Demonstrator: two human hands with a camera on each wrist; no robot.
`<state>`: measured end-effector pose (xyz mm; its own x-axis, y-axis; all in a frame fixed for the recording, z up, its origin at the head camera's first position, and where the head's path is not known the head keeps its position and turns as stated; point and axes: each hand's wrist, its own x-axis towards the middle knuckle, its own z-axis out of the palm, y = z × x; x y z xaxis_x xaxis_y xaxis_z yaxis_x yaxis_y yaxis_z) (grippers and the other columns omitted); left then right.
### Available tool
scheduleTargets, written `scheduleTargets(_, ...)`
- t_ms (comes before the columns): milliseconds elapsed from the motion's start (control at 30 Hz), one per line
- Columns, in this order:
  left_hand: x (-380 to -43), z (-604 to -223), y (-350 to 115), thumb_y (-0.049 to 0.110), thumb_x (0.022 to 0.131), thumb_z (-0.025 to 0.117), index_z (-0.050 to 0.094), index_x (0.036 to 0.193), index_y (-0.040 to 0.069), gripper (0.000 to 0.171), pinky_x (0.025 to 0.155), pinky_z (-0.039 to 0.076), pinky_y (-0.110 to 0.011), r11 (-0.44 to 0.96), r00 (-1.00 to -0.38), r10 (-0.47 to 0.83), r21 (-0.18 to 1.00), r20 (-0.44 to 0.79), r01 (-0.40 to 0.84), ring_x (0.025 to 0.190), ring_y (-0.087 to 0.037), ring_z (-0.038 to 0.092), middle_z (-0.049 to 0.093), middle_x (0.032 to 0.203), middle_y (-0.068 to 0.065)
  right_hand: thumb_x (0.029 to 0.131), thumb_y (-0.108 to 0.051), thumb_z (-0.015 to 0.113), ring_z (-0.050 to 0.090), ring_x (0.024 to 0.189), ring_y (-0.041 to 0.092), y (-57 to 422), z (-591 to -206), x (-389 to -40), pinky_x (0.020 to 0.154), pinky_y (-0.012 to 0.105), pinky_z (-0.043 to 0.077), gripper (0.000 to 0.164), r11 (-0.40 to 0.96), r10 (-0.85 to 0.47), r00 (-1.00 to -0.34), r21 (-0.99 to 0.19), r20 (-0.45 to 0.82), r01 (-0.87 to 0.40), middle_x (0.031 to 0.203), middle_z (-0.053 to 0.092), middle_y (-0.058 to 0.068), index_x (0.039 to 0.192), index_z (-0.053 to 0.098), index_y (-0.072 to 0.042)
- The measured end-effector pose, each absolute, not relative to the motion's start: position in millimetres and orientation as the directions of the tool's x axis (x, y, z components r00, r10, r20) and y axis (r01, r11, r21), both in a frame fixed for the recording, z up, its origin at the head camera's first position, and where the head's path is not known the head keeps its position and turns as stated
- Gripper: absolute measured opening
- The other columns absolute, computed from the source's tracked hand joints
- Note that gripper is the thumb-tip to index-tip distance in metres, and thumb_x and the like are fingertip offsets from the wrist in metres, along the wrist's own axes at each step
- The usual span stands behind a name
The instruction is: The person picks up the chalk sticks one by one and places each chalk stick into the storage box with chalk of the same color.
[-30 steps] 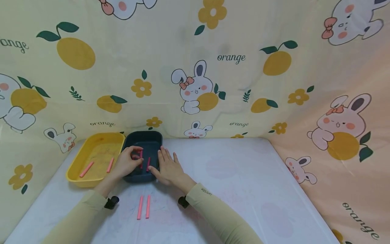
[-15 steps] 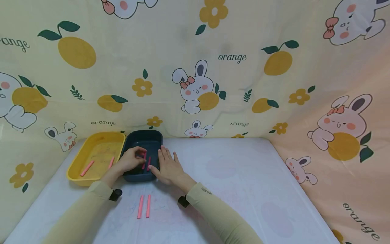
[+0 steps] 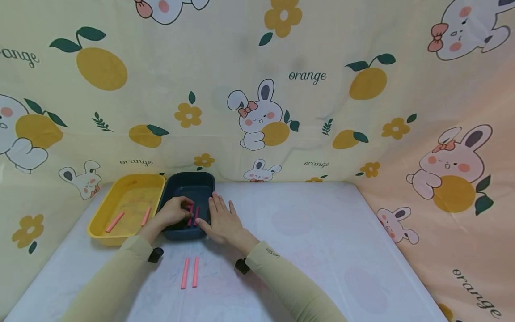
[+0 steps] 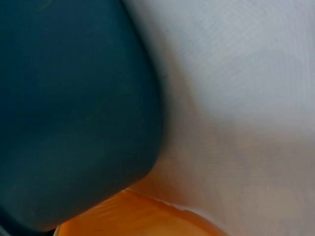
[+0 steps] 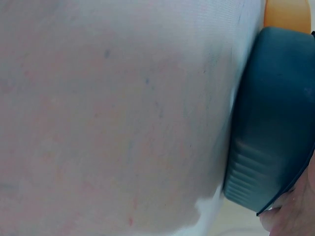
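Note:
Inside the dark blue tray [image 3: 189, 181], my left hand [image 3: 173, 212] pinches a thin pink stick [image 3: 191, 218], part of it hidden by the fingers. Just right of it, a second pink stick [image 3: 196, 214] lies nearly parallel. My right hand [image 3: 225, 226] rests along the tray's right side with fingers straight, its thumb over the near right rim. The left wrist view shows only the outside of the blue tray [image 4: 78, 108], close up. At the edge of the right wrist view, part of my right hand [image 5: 295, 211] touches the blue tray [image 5: 275, 113].
A yellow tray [image 3: 98, 231] stands left against the blue one, with two pink sticks lying apart in it, one a pink stick [image 3: 115, 222] near its left side. On the white table [image 3: 306, 250], in front, lie two more sticks, including a pink stick [image 3: 184, 273]. A printed curtain hangs behind.
My left hand has shifted right and slightly down in the blue tray, bringing its pink stick closer beside the other stick. The right hand has stayed in place.

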<state>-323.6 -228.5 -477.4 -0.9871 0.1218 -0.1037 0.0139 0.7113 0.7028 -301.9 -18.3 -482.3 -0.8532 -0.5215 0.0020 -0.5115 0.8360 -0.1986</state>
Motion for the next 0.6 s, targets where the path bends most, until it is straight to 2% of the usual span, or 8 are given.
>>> scheduleTargets(267, -327.1, -481.2, -229.3, 0.005, 0.091, 0.075, 0.065, 0.126, -0.009, 0.039, 0.101, 0.05, -0.055, 0.76, -0.982, 0.15, 0.649, -0.116, 0.039, 0.107, -0.037, 0.063, 0.069, 0.117, -0.025, 0.105, -0.069, 0.022, 0.008, 0.161, 0.021, -18.3, -482.1, -301.7, 0.128, 0.049, 0.008, 0.088, 0.837, -0.519, -0.855, -0.204, 0.004, -0.509, 0.175, 0.004, 0.007, 0.167, 0.013, -0.007)
scheduleTargets(600, -324.6, -478.4, -226.6, 0.004, 0.092, 0.074, 0.065, 0.126, -0.009, 0.037, 0.101, 0.05, -0.054, 0.767, -0.982, 0.139, 0.641, -0.129, 0.024, 0.105, -0.036, 0.063, 0.068, 0.116, -0.024, 0.105, -0.069, 0.022, 0.009, 0.16, 0.022, -18.3, -481.4, -301.9, 0.128, 0.05, 0.009, 0.088, 0.835, -0.521, -0.853, -0.202, 0.007, -0.512, 0.175, 0.004, 0.007, 0.167, 0.014, -0.007)
